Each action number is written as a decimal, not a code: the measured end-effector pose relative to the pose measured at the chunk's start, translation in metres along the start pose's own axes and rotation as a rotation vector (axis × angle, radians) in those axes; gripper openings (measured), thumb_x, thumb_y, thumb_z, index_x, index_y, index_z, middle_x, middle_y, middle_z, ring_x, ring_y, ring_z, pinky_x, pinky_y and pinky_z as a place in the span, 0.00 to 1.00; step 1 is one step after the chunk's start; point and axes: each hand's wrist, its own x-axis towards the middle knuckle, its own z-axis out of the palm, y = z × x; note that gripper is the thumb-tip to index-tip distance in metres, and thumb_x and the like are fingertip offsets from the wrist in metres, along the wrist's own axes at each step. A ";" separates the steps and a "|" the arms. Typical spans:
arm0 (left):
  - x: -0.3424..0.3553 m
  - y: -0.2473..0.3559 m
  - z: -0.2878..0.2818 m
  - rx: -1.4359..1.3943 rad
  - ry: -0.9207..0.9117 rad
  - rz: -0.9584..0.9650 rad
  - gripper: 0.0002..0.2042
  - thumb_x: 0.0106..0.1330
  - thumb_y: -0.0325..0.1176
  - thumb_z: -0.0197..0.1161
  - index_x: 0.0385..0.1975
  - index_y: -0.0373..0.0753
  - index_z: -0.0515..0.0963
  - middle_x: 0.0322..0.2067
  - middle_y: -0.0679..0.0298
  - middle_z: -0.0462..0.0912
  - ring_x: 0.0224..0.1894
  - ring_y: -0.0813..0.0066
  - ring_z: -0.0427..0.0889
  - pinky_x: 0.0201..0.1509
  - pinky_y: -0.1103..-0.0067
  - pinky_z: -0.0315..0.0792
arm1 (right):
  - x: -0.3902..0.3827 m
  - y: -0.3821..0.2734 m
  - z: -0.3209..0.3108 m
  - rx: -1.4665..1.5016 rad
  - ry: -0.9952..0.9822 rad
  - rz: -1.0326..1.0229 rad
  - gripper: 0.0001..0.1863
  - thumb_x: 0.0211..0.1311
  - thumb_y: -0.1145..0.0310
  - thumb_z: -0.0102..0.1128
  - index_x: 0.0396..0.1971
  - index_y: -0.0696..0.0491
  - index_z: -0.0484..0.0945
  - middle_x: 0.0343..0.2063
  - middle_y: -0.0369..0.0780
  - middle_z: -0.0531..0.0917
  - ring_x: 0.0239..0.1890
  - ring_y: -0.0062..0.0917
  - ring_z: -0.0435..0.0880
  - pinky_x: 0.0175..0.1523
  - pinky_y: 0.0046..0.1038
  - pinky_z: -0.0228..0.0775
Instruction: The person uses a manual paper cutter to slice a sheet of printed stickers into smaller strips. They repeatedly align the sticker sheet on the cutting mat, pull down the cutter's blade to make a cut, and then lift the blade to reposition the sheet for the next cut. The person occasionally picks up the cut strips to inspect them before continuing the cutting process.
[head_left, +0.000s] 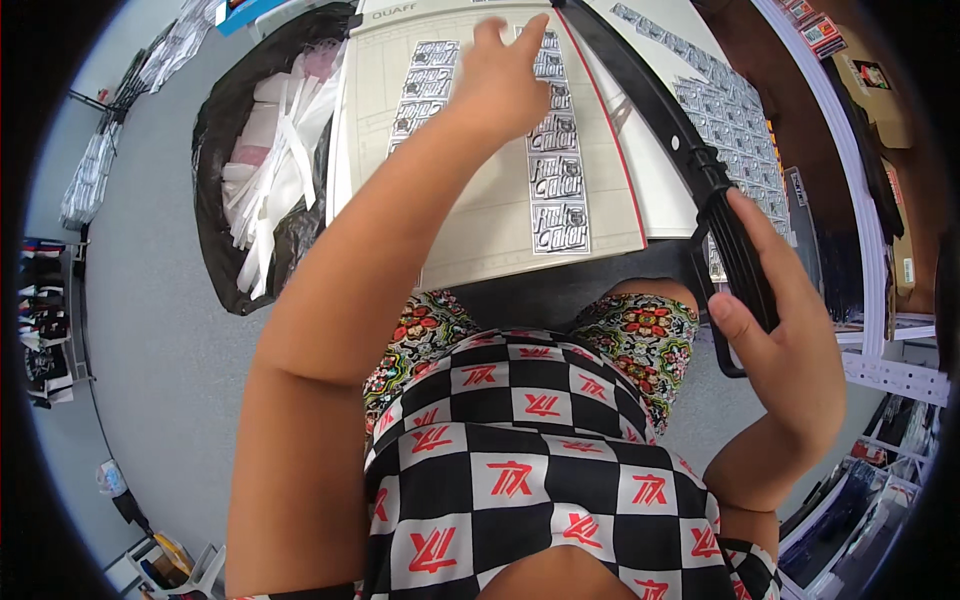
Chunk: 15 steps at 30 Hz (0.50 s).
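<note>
A paper cutter's cream board (475,225) with printed grid lines and a red edge line lies in front of me. Two strips of black-and-white printed labels rest on it: a left strip (425,88) and a right strip (560,185). My left hand (508,85) reaches over the far end of the right strip, its fingers apart and slightly blurred. Whether the fingertips touch the strip I cannot tell. My right hand (795,330) is wrapped round the black ribbed handle (738,255) of the cutter's long blade arm (650,95), which slants along the board's right side.
Left of the board, a black plastic bag (215,190) holds white paper offcuts (285,150). More printed label sheets (725,125) lie on a white surface beyond the blade arm. Cardboard boxes (875,95) and a shelf (895,375) stand at the right. Clothes (45,330) hang at far left.
</note>
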 end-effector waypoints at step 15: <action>0.017 -0.023 0.028 0.440 -0.145 0.455 0.23 0.62 0.48 0.47 0.54 0.42 0.64 0.56 0.61 0.61 0.59 0.66 0.59 0.61 0.61 0.51 | 0.030 -0.007 0.019 -0.144 -0.139 0.332 0.32 0.52 0.78 0.44 0.60 0.48 0.52 0.26 0.45 0.76 0.22 0.34 0.76 0.32 0.29 0.66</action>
